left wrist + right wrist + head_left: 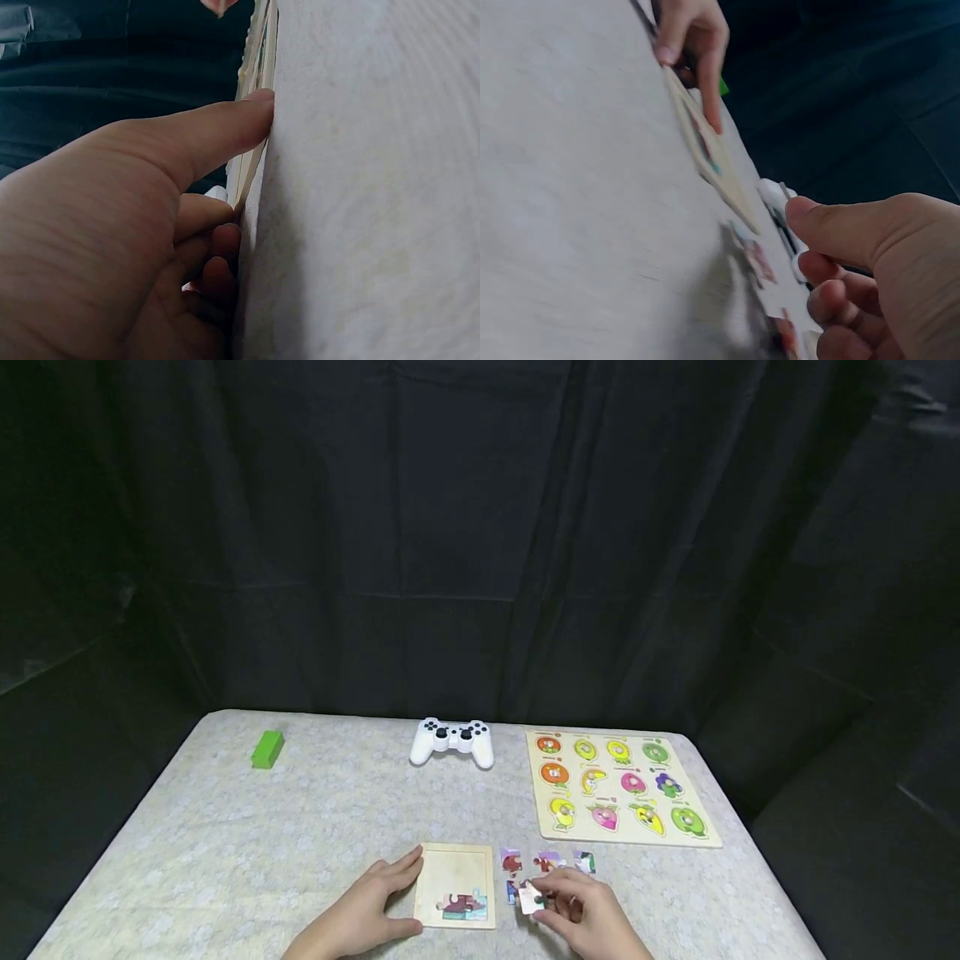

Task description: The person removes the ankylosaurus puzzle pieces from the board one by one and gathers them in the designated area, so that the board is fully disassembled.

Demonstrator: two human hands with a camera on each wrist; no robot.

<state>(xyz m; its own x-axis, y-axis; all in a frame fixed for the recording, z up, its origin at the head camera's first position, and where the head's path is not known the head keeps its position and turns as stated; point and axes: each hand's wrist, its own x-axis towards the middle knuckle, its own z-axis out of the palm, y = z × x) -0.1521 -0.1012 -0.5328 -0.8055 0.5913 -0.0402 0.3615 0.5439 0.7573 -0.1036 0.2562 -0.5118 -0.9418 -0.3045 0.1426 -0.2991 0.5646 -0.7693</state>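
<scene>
A small square wooden puzzle tray [457,847] lies near the table's front. A few joined jigsaw pieces [461,906] sit in its lower right part. My left hand [367,906] touches the tray's left side, thumb at the near corner and index finger at the far one. In the left wrist view the thumb [251,120] lies along the tray's edge. Right of the tray, my right hand [588,910] pinches a pale jigsaw piece [531,898] between thumb and fingers, raised above the table. Several loose jigsaw pieces [512,860] lie around and beyond that hand, one partly hidden beneath it.
A wooden fruit puzzle board [667,837] lies at the back right, just beyond the loose pieces. At the back middle rests a white game controller [453,739]. A green block [267,749] stands at the back left. Black cloth hangs behind the table [225,827].
</scene>
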